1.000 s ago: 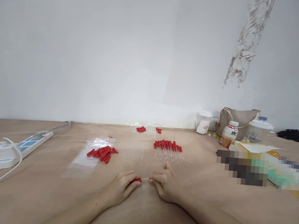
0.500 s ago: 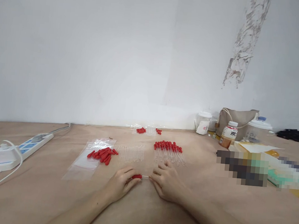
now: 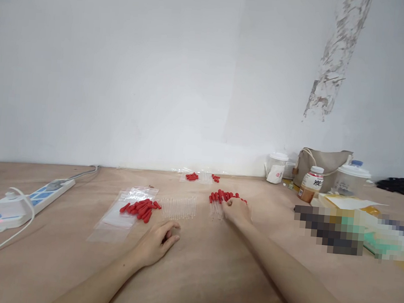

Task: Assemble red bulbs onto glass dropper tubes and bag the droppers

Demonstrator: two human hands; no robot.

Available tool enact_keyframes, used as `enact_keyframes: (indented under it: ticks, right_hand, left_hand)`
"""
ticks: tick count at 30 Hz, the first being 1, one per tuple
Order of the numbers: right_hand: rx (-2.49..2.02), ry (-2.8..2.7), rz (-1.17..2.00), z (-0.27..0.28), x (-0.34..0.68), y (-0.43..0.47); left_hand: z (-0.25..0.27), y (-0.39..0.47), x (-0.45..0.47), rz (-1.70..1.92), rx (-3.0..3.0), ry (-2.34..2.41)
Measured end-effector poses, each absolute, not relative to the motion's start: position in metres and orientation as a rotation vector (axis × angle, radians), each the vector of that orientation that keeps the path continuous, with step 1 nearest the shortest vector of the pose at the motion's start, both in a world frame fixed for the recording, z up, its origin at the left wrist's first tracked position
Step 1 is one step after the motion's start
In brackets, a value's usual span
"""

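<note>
My right hand [image 3: 238, 211] reaches over the row of glass droppers with red rubber bulbs [image 3: 215, 197], its fingers pinched on a dropper that they mostly cover. Resting on the table, my left hand [image 3: 158, 242] holds nothing, with thumb and fingers loosely apart. Beyond it, thin clear glass tubes [image 3: 178, 207] lie side by side in a row. Loose red rubber bulbs [image 3: 142, 209] are heaped to their left, partly on a clear plastic bag [image 3: 111, 223].
Further back lie small red pieces [image 3: 192, 176] on clear plastic. A white power strip [image 3: 29, 207] with a cable sits at the left. On the right stand a lidded cup [image 3: 276, 167], a bottle [image 3: 310, 184], a grey bag [image 3: 324, 164] and a larger tub [image 3: 351, 181].
My right hand has moved forward and right to the row of droppers, away from my left hand. The left hand has let go of the red bulb and moved slightly left.
</note>
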State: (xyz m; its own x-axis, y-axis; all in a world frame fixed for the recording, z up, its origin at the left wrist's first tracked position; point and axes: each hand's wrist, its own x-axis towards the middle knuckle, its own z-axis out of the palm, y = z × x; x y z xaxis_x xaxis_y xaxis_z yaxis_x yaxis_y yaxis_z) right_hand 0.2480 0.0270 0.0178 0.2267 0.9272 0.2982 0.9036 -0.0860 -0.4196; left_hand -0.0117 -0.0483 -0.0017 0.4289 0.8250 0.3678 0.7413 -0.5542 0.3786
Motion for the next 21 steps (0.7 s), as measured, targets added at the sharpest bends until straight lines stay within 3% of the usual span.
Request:
enact_keyframes:
  ticks: [14,21]
  right_hand:
    - [-2.007,-1.744,-0.037,0.002,0.235,0.034]
    - [-1.788,-1.863,-0.053,0.010,0.203,0.027]
  left_hand:
    - [-0.002,-0.046,-0.013,0.762,2.505,1.363]
    - [0.004,-0.042,-0.013,0.742,2.605,1.487]
